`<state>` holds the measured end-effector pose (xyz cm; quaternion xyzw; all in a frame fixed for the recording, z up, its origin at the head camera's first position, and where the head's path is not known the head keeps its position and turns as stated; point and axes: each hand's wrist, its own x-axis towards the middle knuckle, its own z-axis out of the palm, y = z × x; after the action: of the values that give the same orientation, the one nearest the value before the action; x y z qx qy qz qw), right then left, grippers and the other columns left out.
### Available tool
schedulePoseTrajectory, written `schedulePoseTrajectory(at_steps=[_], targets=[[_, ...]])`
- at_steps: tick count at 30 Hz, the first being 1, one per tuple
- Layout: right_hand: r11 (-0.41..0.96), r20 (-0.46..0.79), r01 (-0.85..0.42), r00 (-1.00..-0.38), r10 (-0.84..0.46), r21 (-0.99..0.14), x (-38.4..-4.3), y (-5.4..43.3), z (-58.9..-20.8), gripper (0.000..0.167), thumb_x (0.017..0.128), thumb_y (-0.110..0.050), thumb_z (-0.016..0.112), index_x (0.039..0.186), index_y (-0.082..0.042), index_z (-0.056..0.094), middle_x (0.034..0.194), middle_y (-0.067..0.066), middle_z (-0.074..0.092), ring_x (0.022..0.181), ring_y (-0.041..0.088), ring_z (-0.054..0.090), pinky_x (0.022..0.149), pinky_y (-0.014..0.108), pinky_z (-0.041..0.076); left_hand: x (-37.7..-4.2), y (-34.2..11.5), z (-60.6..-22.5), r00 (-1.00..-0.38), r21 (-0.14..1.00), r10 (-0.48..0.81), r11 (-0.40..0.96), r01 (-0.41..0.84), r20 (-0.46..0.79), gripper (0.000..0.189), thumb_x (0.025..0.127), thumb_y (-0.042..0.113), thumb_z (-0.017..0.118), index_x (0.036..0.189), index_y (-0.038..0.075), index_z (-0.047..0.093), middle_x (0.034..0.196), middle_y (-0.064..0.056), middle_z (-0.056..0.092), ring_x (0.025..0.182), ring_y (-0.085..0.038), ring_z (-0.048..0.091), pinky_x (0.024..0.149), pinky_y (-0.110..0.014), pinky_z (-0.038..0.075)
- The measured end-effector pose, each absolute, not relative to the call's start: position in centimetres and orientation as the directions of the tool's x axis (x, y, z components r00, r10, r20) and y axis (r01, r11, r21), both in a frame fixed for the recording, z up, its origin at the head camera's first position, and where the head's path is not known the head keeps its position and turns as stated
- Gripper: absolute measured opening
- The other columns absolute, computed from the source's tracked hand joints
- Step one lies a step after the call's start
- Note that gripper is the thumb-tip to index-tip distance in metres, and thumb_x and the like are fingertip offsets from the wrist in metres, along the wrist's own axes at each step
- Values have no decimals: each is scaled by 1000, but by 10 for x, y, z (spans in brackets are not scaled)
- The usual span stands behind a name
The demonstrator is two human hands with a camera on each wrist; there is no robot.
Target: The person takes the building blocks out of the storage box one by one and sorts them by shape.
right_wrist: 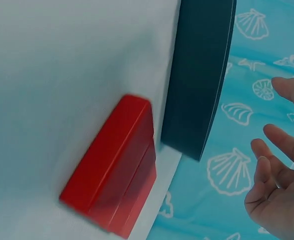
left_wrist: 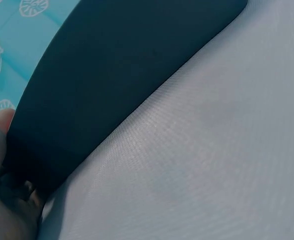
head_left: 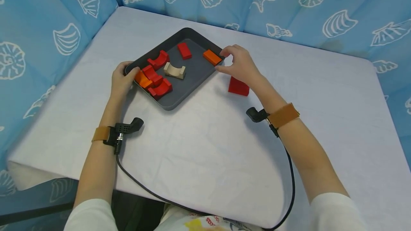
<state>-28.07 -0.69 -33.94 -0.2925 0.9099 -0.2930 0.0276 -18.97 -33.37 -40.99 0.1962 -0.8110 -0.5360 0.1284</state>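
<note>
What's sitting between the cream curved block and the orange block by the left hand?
A curved red block, lying in the grey tray with the others; the head view shows it.

Soft light is brightening the tabletop (head_left: 199, 145) in the head view, while darkness is pooling beneath its near edge. A fuzzy shadow is stretching beside the right arm (head_left: 298, 138), toward the left edge. The left wrist view is looking dimmer and cooler, the tray (left_wrist: 112, 65) showing near-black and the left grip (left_wrist: 7, 215) lying in shade. The right wrist view is carrying a teal cast, and the red block (right_wrist: 109, 155) is appearing slightly blurred.
</note>
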Motion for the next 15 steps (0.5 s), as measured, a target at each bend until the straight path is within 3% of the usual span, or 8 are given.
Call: schedulePoseTrajectory(at_steps=[5, 9, 15], targets=[[604, 181, -519, -828, -530, -605, -281, -16, -341, 43, 77, -23, 70, 109, 2, 55, 104, 14, 53, 90, 26, 45, 73, 31, 38, -190, -334, -407, -896, 915, -443, 364, -173, 7, 46, 88, 32, 51, 123, 3, 48, 118, -13, 48, 93, -17, 43, 75, -22, 38], [576, 196, -506, -835, -514, -642, -282, -25, -344, 41, 77, -21, 70, 108, 3, 55, 106, 14, 53, 93, 27, 46, 75, 30, 39, -187, -336, -409, -900, 913, -437, 367, -176, 2, 47, 87, 33, 51, 122, 3, 48, 113, -12, 48, 87, -16, 42, 66, -20, 36], [568, 218, -493, -848, -483, -659, -288, -32, -353, 42, 77, -23, 69, 108, 2, 56, 106, 15, 53, 98, 27, 47, 80, 30, 39, -189, -335, -411, -898, 919, -441, 356, -170, 5, 45, 87, 31, 53, 122, 2, 49, 113, -13, 49, 89, -16, 42, 69, -22, 37]])
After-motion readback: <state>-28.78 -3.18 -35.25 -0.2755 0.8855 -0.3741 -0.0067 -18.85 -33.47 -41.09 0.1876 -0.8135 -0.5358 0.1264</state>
